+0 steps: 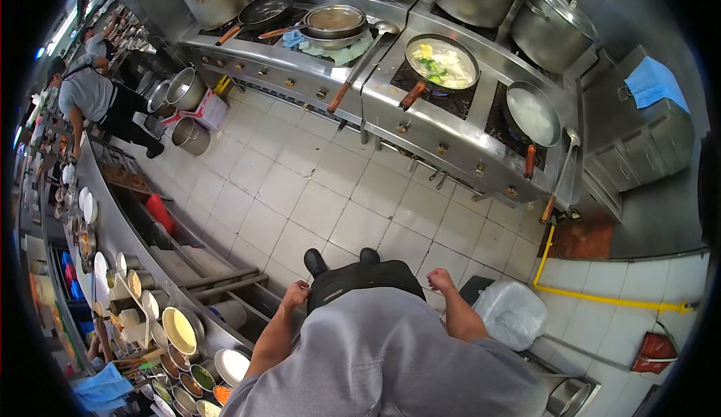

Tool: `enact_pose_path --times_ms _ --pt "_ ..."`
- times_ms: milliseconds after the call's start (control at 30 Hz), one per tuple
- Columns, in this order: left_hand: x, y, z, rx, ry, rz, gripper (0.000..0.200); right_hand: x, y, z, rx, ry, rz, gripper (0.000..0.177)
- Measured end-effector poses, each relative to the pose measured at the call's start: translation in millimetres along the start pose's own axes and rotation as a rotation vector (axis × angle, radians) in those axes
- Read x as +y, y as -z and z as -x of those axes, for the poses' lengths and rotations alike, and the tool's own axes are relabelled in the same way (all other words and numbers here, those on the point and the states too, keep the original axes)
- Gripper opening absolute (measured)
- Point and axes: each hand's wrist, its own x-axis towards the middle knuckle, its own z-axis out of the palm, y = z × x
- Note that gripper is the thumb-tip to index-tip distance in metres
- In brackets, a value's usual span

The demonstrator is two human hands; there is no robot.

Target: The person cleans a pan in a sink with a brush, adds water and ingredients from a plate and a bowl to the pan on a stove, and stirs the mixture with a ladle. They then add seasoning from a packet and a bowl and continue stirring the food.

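Note:
My left hand [296, 294] hangs by my left thigh with its fingers curled closed, and nothing shows in it. On the other side, my right hand [440, 279] is also loosely closed beside my hip, apart from any object. Closest to the right hand is a bin with a clear plastic liner [511, 315]. Ahead on the stove [383, 105], a wok [443, 61] holds pale and green vegetable pieces in liquid over a blue flame. Right of it, a second pan [533, 114] contains cloudy whitish liquid. Both have wooden handles toward me.
Large lidded pots [554, 26] stand behind the pans. Ladles [364, 67] lie across the stove. At left, a counter [124, 225] carries bowls and ingredient tubs [180, 330]. A co-worker [94, 94] stands at far left, near a metal bucket [191, 137]. A yellow pipe [593, 294] runs at right.

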Motion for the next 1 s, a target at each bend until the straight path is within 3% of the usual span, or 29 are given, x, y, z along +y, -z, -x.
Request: enact_pose_path --times_ms 233,767,1000 --pt "-2.3 1.1 -0.7 -0.026 0.084 0.026 0.035 -3.5 -3.6 -8.4 0.006 0.05 -0.008 0.01" --pt "-4.9 -5.4 -12.5 -0.072 0.055 0.052 0.035 17.2 -1.9 -6.5 0.001 0.031 -0.076 0.008" --pt "22.2 -1.3 4.4 -0.052 0.097 0.009 0.035 21.5 -0.7 -2.8 0.006 0.032 -0.103 0.012"
